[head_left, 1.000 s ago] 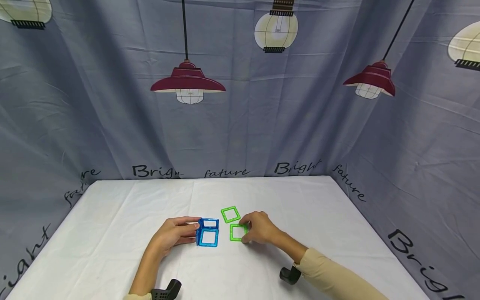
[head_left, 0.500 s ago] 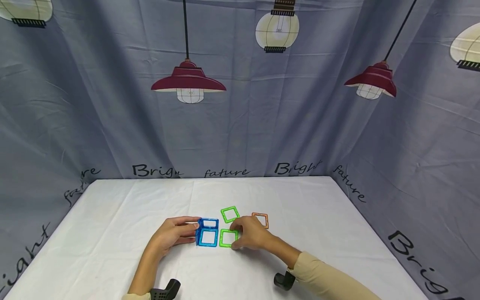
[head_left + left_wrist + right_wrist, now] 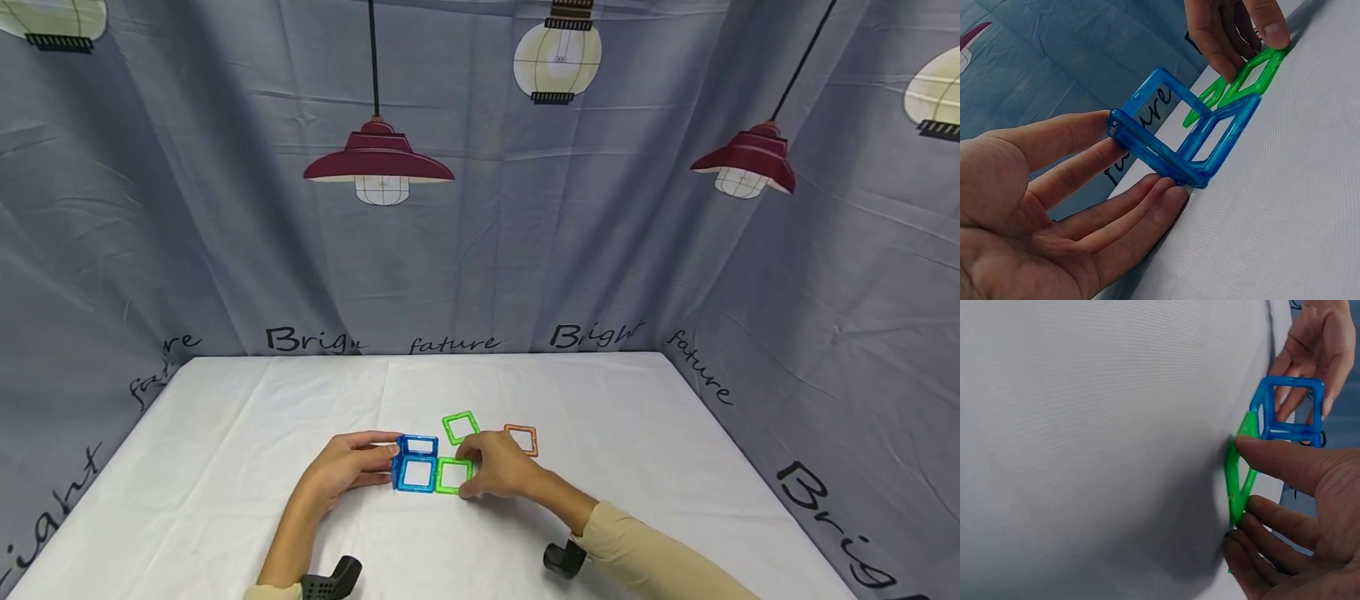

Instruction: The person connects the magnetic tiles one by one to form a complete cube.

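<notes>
Several blue square magnetic tiles (image 3: 417, 473) are joined at their edges: one lies flat, and others stand upright at its back and left side. My left hand (image 3: 343, 471) touches the left upright tile with nearly straight fingers (image 3: 1138, 219). My right hand (image 3: 498, 467) pinches a green square magnetic tile (image 3: 453, 476) by its right side, thumb at one edge and fingers at the opposite one. That green tile's left edge meets the flat blue tile's right edge, also seen in the right wrist view. A second green tile (image 3: 452, 431) lies behind, partly covered by my right hand.
An orange square tile (image 3: 529, 442) lies behind my right hand, partly hidden. All of this rests on a white cloth-covered table (image 3: 270, 400). A grey curtain (image 3: 480, 250) printed with lamps hangs at the back and sides.
My right hand has moved left and slightly nearer with the green tile, up to the flat blue tile. The orange tile has come into view behind it. My left hand has stayed in place.
</notes>
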A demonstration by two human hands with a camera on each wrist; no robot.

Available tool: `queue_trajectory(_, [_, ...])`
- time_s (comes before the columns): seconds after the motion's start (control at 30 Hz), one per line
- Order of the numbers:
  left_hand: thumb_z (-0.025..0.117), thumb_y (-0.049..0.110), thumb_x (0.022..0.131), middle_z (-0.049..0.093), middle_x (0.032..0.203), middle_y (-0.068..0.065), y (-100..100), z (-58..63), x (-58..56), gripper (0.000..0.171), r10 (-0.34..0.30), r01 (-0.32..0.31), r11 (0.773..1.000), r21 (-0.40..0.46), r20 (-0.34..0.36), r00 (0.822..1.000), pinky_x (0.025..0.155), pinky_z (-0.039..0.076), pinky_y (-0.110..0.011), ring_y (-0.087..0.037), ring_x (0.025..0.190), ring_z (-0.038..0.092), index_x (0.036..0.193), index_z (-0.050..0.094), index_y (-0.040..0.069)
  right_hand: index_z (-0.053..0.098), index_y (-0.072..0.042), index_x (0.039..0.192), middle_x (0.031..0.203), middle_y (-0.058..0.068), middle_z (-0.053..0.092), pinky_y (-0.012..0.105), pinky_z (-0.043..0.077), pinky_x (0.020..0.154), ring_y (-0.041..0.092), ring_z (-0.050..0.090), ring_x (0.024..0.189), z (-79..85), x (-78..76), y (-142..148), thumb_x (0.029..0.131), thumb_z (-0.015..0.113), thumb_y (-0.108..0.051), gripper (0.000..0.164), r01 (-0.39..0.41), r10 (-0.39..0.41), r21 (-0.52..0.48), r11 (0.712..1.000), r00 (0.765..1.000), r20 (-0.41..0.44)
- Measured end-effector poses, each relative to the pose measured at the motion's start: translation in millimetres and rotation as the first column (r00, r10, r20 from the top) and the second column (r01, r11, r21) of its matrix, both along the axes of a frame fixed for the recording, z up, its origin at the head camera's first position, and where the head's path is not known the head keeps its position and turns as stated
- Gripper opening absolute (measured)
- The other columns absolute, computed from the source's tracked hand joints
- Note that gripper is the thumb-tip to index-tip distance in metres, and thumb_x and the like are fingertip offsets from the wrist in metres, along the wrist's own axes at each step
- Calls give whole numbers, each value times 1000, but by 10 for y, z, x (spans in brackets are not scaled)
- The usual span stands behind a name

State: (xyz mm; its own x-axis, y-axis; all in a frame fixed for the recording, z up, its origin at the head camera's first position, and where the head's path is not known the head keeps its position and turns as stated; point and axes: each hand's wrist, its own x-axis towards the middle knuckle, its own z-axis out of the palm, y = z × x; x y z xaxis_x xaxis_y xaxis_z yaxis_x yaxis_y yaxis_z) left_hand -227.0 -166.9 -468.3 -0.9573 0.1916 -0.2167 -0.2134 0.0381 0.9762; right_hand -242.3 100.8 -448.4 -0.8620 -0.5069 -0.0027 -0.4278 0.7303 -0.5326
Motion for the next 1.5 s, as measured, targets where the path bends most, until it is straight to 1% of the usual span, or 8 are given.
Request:
queue_trajectory(0.23, [72,18,95,71,120,-20,20,4,-5,46,11,-11,1000,-13,6,1000,86,61,-41,-21,96,73,133,63,-5,71,-7,112,101,1,67,31,51,84,15,57,92,29,20,50,65,96,-19,54,15,-17,49,999,999,33])
queue_trajectory(0.4, [73,18,94,72,119,-21,16,3,-12,47,15,-15,1000,-12,5,1000,85,61,-40,-21,96,72,133,63,-5,70,-6,108,98,1,62,32,49,84,14,52,91,25,31,77,65,95,-17,51,25,-27,56,998,999,37])
queue_trajectory(0.6, [73,19,94,71,121,-21,12,1,-10,47,7,-7,1000,-6,7,1000,86,61,-40,-21,96,73,133,62,-5,70,-9,105,97,0,65,31,50,83,14,54,89,28,28,75,65,95,-17,47,25,-26,49,998,999,36])
queue_trajectory(0.7, [73,19,94,71,121,-21,16,6,-8,47,6,-6,1000,-2,4,1000,85,61,-40,-21,96,73,133,63,-5,70,-8,105,98,1,67,32,51,82,15,57,89,44,22,79,66,95,-17,47,24,-25,36,999,999,44])
queue_trajectory(0.9, [73,18,94,71,121,-21,13,10,1,47,11,-11,1000,-12,-1,1000,85,62,-41,-21,97,73,133,63,-5,69,-4,111,104,8,71,29,50,77,21,61,89,138,-1,84,69,93,-13,49,-24,25,-10,1000,998,60])
queue_trajectory(1.17, [73,19,94,71,122,-21,-13,-6,2,48,0,0,1000,-7,-1,1000,87,61,-42,-22,98,73,134,62,-5,69,-4,114,105,8,73,43,39,93,27,66,92,266,-27,-4,70,91,-16,50,-43,46,-70,997,998,47])
queue_trajectory(1.37, [73,20,94,70,122,-22,-4,-11,2,48,-6,6,1000,-10,-1,1000,88,61,-43,-24,100,73,134,62,-5,69,-5,116,109,4,73,35,48,85,23,65,95,274,-28,-76,72,91,-20,51,-31,36,-89,996,998,53])
queue_trajectory(1.5, [73,21,94,71,121,-20,-4,-6,-7,48,-1,1,1000,-23,5,1000,88,61,-44,-24,100,73,134,62,-4,68,-4,118,109,6,73,40,43,90,25,66,93,288,-31,-136,72,90,-20,53,-26,32,-99,995,998,59])
